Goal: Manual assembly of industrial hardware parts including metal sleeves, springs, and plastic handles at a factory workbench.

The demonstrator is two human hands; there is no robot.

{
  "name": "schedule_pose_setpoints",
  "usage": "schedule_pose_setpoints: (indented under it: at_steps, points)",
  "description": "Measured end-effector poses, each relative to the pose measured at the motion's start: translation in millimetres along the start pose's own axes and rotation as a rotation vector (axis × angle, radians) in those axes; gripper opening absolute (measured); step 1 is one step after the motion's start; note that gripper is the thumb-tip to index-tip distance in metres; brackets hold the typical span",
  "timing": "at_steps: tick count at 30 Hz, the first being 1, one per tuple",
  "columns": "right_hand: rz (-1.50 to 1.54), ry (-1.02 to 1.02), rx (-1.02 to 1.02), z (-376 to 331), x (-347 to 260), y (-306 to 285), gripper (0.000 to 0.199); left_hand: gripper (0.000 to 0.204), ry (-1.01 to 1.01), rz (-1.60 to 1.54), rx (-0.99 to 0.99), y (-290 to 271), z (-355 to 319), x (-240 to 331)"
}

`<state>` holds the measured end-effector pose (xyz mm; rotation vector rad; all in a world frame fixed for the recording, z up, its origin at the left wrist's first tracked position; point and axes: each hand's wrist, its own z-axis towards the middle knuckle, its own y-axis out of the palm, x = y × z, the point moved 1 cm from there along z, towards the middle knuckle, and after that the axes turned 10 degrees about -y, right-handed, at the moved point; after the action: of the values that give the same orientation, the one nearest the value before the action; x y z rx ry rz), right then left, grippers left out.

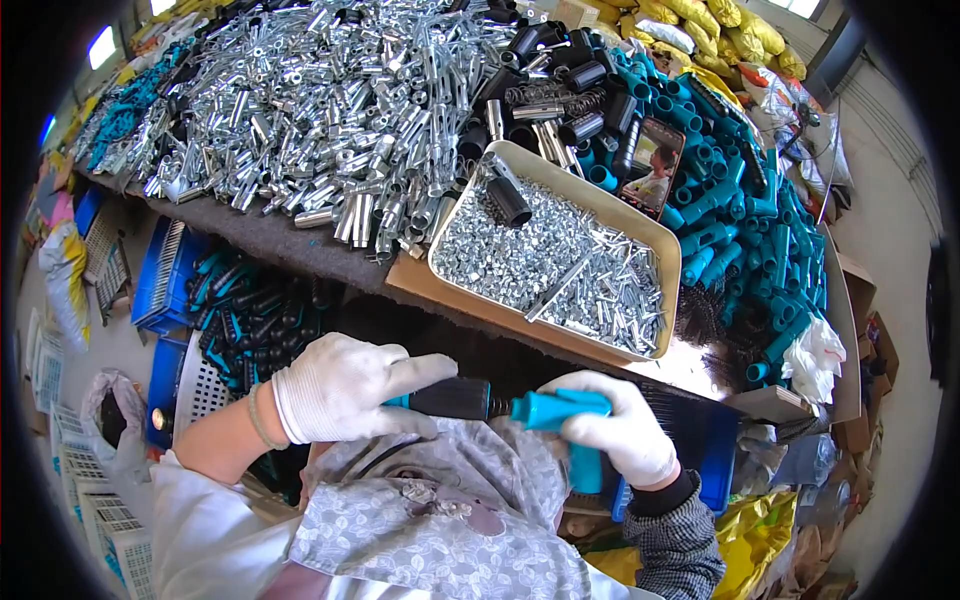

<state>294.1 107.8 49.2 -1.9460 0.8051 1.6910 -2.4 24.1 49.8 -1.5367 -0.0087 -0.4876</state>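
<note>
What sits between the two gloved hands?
In the head view, a black sleeve and a short spring bridge the left hand and the right hand, which holds a teal handle.

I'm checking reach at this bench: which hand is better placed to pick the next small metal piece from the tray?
Probably the right hand. It sits below the near edge of the beige tray of small metal pieces, gripping the teal part. The left hand, holding the black sleeve, is farther off.

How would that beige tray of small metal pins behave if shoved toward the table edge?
The tray probably feels heavy for its size, being nearly full of small metal pins. The loose pins would likely shift and rattle. It already overhangs the table edge, so it may tip.
</note>
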Motion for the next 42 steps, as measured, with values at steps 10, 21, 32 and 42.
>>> schedule_pose_setpoints:
  at_steps: [10,21,32,42]
  points:
    - [-1.604,-1.329,-0.271,-3,-1,45,0.038,0.053,-0.108,-0.889,-0.830,44,3,-30]
    - [0.236,0.169,-0.068,6,33,33,0.057,0.054,0.138,0.188,-0.140,14,-8,1]
    - [-0.317,-0.851,0.446,18,27,67,0.021,0.034,-0.333,-0.524,0.002,43,-22,-33]
    - [-0.650,-1.181,0.006,39,10,87,0.029,0.026,-0.499,-0.407,0.080,91,-48,-34]
